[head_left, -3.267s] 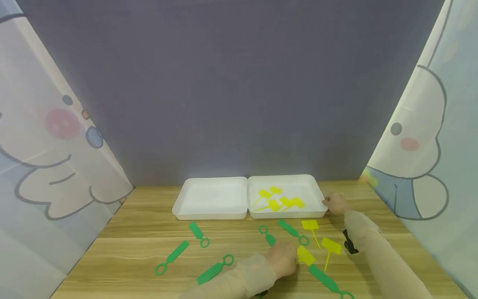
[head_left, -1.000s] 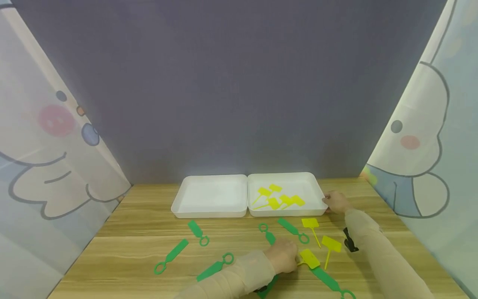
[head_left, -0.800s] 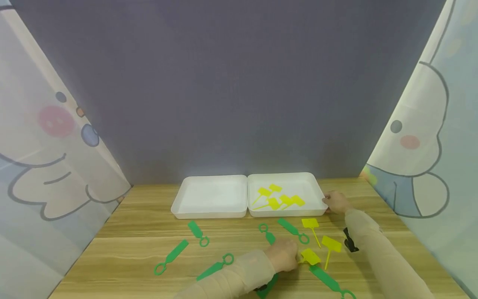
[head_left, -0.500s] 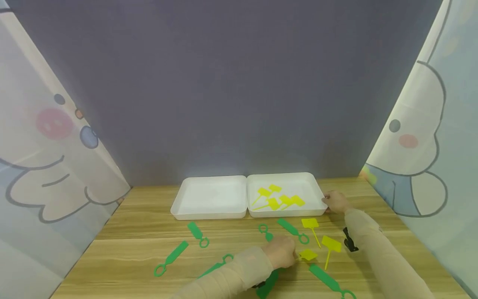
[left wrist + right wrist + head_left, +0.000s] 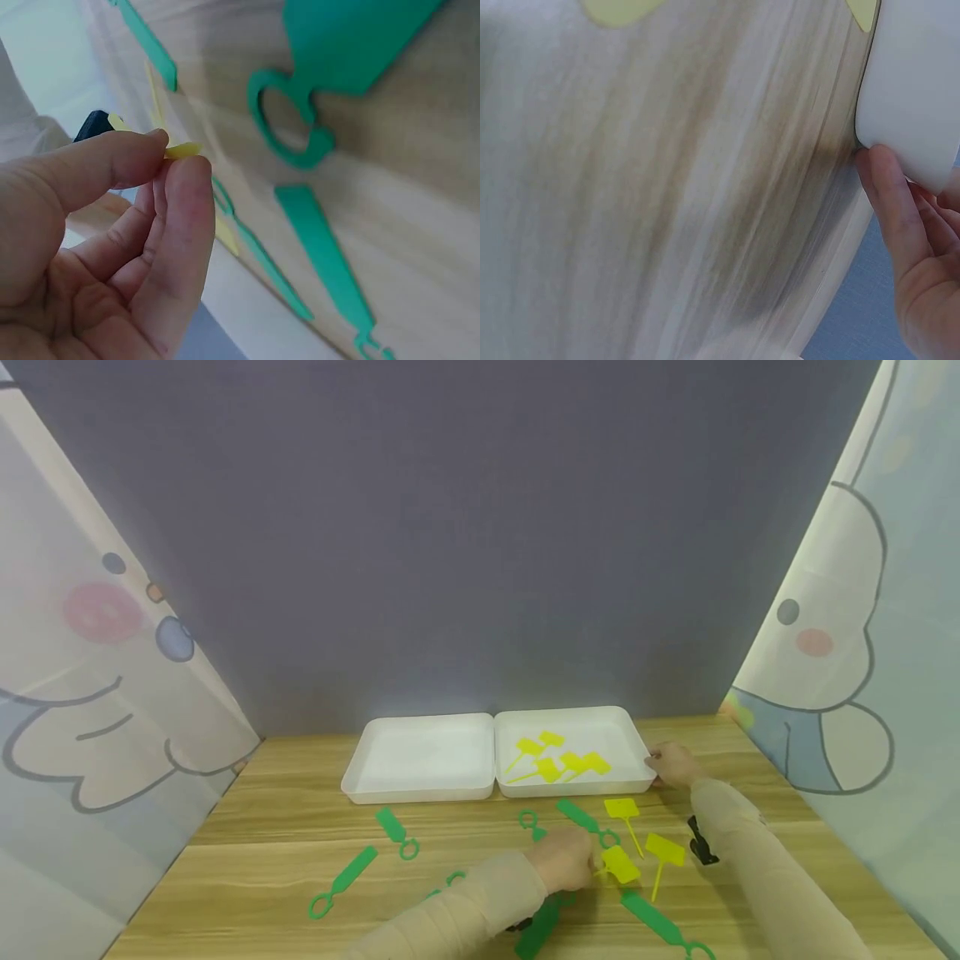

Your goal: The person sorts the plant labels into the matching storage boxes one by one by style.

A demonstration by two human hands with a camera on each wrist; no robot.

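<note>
My left hand [image 5: 564,860] pinches the stem of a yellow T-shaped plant label [image 5: 619,865] between thumb and fingertips, above the table. In the left wrist view the label's yellow edge [image 5: 184,151] sticks out past the fingertips. My right hand [image 5: 675,766] grips the right end of the right white tray [image 5: 577,789]; in the right wrist view its fingers [image 5: 894,187] touch the tray's outer corner. Several yellow plant labels [image 5: 547,769] lie in that tray. Two more yellow labels, one upper [image 5: 621,807] and one lower [image 5: 665,850], lie on the table between the hands.
A second white tray [image 5: 420,795] stands against the right tray's left side and holds nothing. Several green ring-ended tags [image 5: 354,870] are scattered over the wooden table [image 5: 247,860], some partly under the left arm. A dark grey panel [image 5: 480,543] rises behind the trays.
The left hand has shifted slightly left and up, and the pinched yellow label has come off the green tag and turned. The right hand stays at the tray.
</note>
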